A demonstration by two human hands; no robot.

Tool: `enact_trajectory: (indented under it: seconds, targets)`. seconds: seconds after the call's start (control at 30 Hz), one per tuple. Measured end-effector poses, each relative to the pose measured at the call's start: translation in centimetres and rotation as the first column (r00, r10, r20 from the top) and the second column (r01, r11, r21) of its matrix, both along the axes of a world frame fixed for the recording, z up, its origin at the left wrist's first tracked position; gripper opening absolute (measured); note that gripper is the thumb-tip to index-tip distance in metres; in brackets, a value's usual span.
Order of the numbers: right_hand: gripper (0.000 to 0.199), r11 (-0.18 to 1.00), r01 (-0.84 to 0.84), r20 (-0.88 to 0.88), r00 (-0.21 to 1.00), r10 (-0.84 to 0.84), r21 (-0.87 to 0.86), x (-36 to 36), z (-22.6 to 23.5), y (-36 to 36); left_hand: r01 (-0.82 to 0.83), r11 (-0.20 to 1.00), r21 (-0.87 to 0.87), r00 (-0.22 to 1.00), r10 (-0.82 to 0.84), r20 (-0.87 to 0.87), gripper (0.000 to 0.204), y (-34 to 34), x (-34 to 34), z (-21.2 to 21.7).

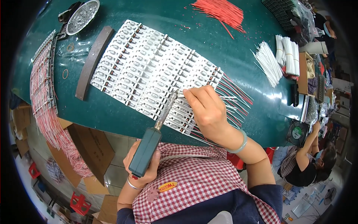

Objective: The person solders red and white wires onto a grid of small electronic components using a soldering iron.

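My left hand point(151, 168) is wrapped round the green handle of a soldering iron point(146, 151), whose metal shaft slants up over a panel of white parts point(138, 61). The panel has rows of small clear pieces and lies tilted on the table. Its tip meets the panel close to my right fingertips. My right hand point(207, 110) is closed in a pinch on a thin white wire point(181, 93) at the panel. Red and white wires point(235, 93) trail off the panel's right side, partly hidden by my right hand.
A dark curved bar point(94, 63) lies left of the panel, near a metal bowl point(82, 18). Wired strips point(44, 74) hang over the left edge. Red wires point(220, 13) and white wire bundles point(268, 63) lie farther back. A small fan point(297, 132) and a co-worker point(311, 160) are at right.
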State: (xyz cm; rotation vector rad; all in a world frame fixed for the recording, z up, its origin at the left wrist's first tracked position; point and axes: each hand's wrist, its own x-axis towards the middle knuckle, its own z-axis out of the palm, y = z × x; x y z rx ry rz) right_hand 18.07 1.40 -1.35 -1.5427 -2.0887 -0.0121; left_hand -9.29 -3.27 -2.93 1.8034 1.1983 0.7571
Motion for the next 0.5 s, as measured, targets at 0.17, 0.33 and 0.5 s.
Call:
enact_trajectory:
  seconds: [0.17, 0.33, 0.5]
  targets:
    - [0.04, 1.0, 0.01, 0.008, 1.0, -0.01, 0.005, -0.1, 0.1, 0.0, 0.025, 1.0, 0.004, 1.0, -0.025, 0.014, 0.025, 0.7, 0.7, 0.6]
    - [0.041, 1.0, 0.016, 0.02, 1.0, -0.016, -0.025, -0.3, 0.4, 0.0, 0.042, 0.997, 0.068, 0.999, -0.043, 0.006, 0.021, 1.4, 1.3, 1.3]
    - [0.041, 0.999, 0.023, 0.032, 0.999, -0.022, -0.035, -0.4, 0.6, -0.2, 0.061, 0.995, 0.075, 0.998, -0.061, 0.006, 0.021, 1.8, 1.6, 1.9]
